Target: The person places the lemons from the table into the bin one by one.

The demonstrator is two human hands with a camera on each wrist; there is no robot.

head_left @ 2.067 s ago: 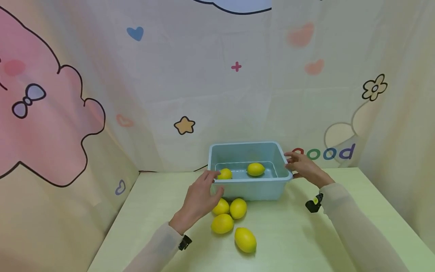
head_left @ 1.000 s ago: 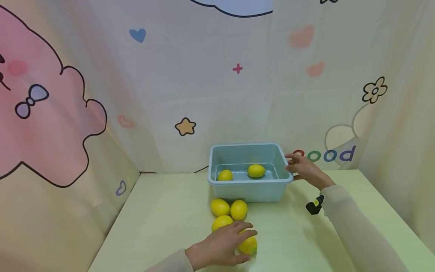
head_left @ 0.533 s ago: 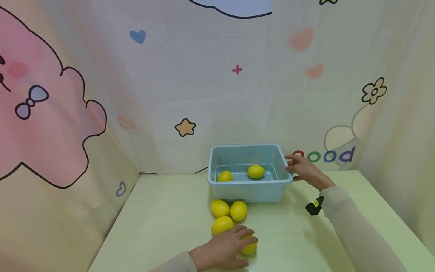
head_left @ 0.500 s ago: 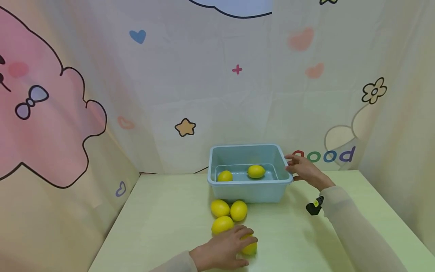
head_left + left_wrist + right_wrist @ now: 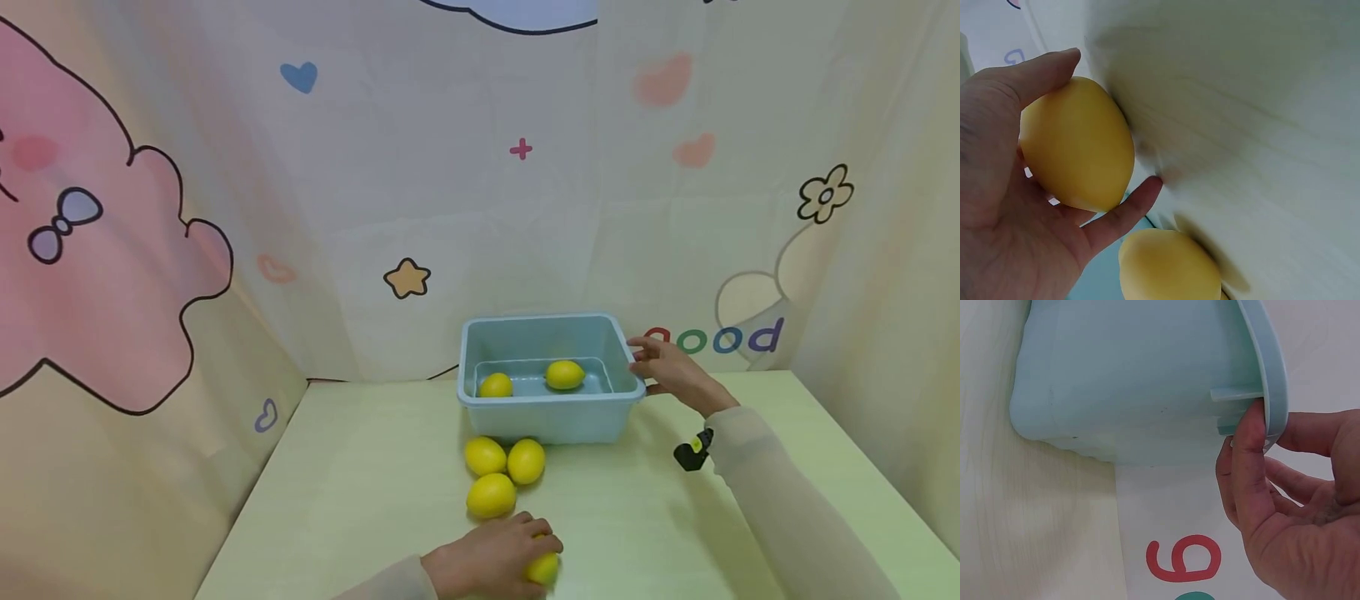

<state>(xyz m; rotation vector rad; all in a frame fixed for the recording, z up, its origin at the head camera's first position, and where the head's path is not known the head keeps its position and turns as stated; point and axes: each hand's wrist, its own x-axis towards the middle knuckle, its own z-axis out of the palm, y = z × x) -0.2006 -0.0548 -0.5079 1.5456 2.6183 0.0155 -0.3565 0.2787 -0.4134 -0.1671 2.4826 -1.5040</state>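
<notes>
A lemon (image 5: 543, 570) at the front of the table sits in my left hand (image 5: 489, 558); in the left wrist view the thumb and fingers curl round that lemon (image 5: 1082, 147). At the back, my right hand (image 5: 678, 375) is at the right end of a light blue plastic bin (image 5: 555, 419). The right wrist view has my thumb and forefinger pinching the rim of the bin (image 5: 1275, 375). Inside the bin lie two lemons, one at the left (image 5: 497, 385) and another lemon (image 5: 565, 375) near the middle.
Three lemons lie grouped before the bin: a left lemon (image 5: 485, 457), a right lemon (image 5: 527, 462) and a nearer lemon (image 5: 491, 496). The pale table (image 5: 360, 467) meets a printed curtain (image 5: 450, 167) behind the bin and at both sides.
My left hand has come from the bin's left side to the front lemon, closed round it and drawn it slightly nearer. The right hand has stayed at the rim.
</notes>
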